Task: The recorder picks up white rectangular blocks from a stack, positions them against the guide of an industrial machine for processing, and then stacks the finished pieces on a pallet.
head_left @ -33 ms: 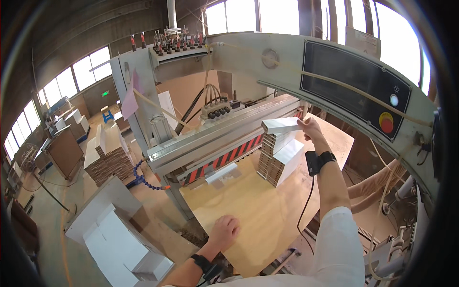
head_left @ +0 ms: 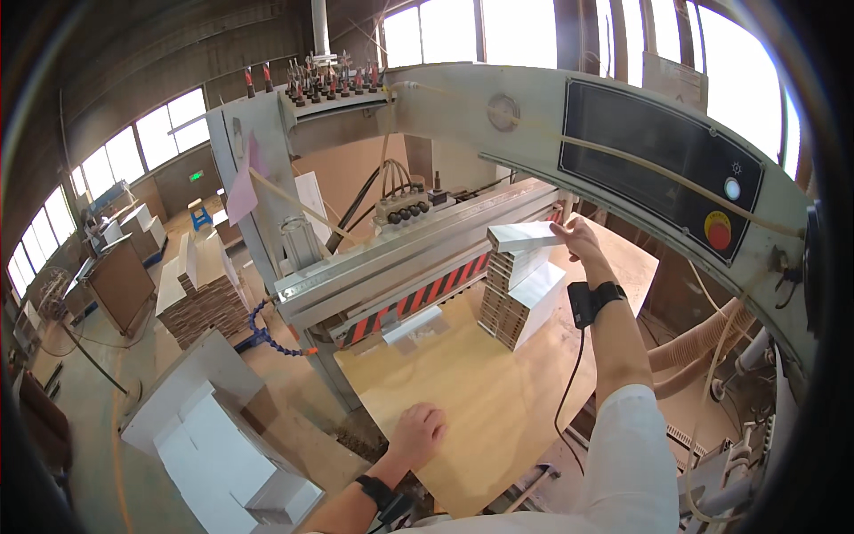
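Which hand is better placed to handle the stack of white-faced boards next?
Right. The right hand already rests on the top board of the stack, while the left hand lies flat on the near table edge, far away.

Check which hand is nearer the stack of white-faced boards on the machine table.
Right. The right hand rests on the top board of the stack; the left hand lies flat on the table's near edge, well clear.
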{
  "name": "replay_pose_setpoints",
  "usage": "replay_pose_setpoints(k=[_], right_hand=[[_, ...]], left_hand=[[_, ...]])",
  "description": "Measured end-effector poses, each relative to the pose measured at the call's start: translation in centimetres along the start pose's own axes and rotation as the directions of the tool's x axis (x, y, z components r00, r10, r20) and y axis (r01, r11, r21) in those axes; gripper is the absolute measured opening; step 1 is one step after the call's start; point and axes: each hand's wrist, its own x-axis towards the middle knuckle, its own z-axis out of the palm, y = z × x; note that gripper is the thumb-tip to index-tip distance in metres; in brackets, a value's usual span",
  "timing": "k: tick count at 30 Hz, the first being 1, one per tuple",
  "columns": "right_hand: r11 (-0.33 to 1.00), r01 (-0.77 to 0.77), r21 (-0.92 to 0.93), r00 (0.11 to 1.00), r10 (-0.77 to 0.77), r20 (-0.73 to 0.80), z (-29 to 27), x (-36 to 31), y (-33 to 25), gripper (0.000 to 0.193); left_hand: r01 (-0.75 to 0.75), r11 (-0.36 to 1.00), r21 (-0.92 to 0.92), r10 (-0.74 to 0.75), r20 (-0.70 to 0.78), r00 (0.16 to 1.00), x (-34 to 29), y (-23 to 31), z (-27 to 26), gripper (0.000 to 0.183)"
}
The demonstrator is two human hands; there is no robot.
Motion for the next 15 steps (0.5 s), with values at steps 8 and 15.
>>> replay_pose_setpoints(k=[8, 15], right_hand=[[0.831, 0.389, -0.397, 0.752, -0.038, 0.657, -2.3, -0.3, -8.2, 0.089], [0.313, 0.718, -0.622, 0.693, -0.410, 0.593, 1.0, -2.0, -8.0, 0.076]], left_hand=[[-0.016, 0.999, 0.029, 0.018, -0.054, 0.998, 0.1, -0.5, 0.1, 0.014], [0.017, 0.999, -0.036, -0.016, 0.006, 1.000, 0.2, -0.7, -0.2, 0.020]])
